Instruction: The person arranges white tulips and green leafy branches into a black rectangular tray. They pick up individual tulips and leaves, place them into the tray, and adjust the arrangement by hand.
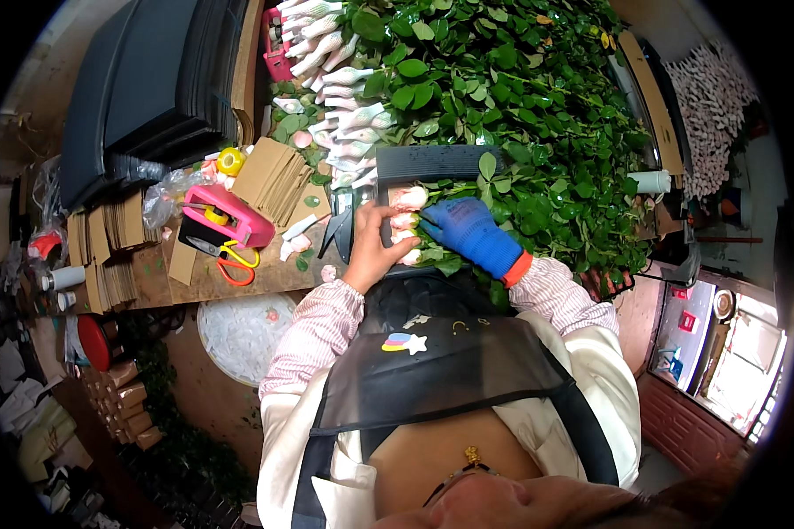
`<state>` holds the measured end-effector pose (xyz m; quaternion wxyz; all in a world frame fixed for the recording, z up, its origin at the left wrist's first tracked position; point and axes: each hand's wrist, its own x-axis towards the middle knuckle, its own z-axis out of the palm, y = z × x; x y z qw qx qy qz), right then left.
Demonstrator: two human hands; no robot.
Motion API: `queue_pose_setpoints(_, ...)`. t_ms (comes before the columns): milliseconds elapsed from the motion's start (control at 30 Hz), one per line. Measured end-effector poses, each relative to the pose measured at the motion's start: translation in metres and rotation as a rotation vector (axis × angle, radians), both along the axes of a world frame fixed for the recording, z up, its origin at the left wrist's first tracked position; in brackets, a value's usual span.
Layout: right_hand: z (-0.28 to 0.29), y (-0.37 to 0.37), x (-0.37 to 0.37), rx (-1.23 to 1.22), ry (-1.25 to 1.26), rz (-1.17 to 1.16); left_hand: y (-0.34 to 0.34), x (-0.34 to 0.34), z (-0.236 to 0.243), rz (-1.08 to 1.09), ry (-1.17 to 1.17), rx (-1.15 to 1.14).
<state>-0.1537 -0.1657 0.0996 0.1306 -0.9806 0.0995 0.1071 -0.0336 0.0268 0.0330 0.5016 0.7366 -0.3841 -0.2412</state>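
Several pale pink roses (pixel 409 198) lie in a short row at the table's front edge, on a dark corrugated sheet (pixel 441 162) partly hidden beneath them. My bare left hand (pixel 372 245) curves its thumb and fingers around the bloom side of the row, touching the petals. From the right, my right hand (pixel 473 231) in a blue glove closes on the roses just below their heads; its fingertips are partly hidden among the blooms. Green leaves (pixel 441 257) stick out under the glove. Dark-bladed shears (pixel 337 236) lie left of my left hand.
A big heap of leafy stems (pixel 520 115) fills the table's far right. White-netted rose heads (pixel 348 115) line its left side. Further left are a pink tape dispenser (pixel 229 216), scissors (pixel 238 263) and cardboard pieces (pixel 278 181). A round white bin (pixel 243 339) stands below the table edge.
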Motion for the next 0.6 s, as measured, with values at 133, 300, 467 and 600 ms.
queue_pose_setpoints(133,0.009,0.005,0.008,-0.034,0.122,0.054,-0.001,-0.004,0.0,0.038,0.081,0.001)
queue_pose_setpoints(300,0.022,0.007,0.007,-0.064,0.151,0.082,-0.016,-0.002,-0.012,0.177,0.11,-0.019)
queue_pose_setpoints(467,0.026,0.004,0.006,-0.117,0.074,-0.102,-0.015,-0.007,-0.02,0.154,0.03,-0.009)
queue_pose_setpoints(600,0.002,-0.005,0.015,-0.103,-0.033,-0.11,-0.014,-0.004,-0.009,0.147,0.161,0.019)
